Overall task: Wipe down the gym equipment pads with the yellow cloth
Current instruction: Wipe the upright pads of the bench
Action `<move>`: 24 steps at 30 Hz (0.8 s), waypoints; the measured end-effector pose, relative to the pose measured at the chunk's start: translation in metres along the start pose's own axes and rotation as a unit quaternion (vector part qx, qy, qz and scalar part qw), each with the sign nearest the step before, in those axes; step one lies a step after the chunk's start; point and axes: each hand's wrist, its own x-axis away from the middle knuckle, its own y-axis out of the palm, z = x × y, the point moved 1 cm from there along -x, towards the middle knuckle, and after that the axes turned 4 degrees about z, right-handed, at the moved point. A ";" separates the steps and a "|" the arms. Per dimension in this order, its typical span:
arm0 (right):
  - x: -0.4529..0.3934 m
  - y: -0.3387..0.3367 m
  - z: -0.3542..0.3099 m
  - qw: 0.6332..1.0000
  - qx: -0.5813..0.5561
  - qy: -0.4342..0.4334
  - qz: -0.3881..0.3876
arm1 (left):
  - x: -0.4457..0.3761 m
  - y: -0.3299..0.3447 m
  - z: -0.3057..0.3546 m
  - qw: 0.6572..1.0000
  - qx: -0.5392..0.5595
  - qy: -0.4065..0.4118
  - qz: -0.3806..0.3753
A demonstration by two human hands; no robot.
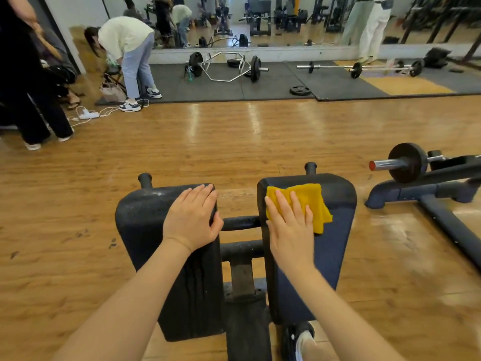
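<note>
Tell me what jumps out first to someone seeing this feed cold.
The yellow cloth stands out, pressed flat under the right hand on the right pad. The left hand rests on the left pad. Farther off, a hex bar lies on the dark mat by the mirror.

Glossy wood floor [182, 152]; dark rubber mats [260, 84] along its far edge. Wall mirror [286, 19] behind the mats. Hex bar [226, 66] and barbell [359, 67] on the mats.
</note>
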 end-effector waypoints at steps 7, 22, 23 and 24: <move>-0.042 -0.028 0.097 0.998 0.032 0.056 0.029 | -0.001 -0.001 0.000 1.000 0.002 0.003 0.005; -0.011 -0.015 0.084 0.991 0.053 -0.117 0.028 | 0.000 -0.001 0.000 1.000 0.006 0.001 0.010; -0.014 -0.019 0.096 0.994 0.047 -0.090 0.040 | 0.001 0.000 0.000 1.000 0.005 0.001 0.013; -0.017 -0.022 0.101 0.996 0.038 -0.067 0.050 | 0.000 0.001 -0.001 1.000 0.004 0.000 0.016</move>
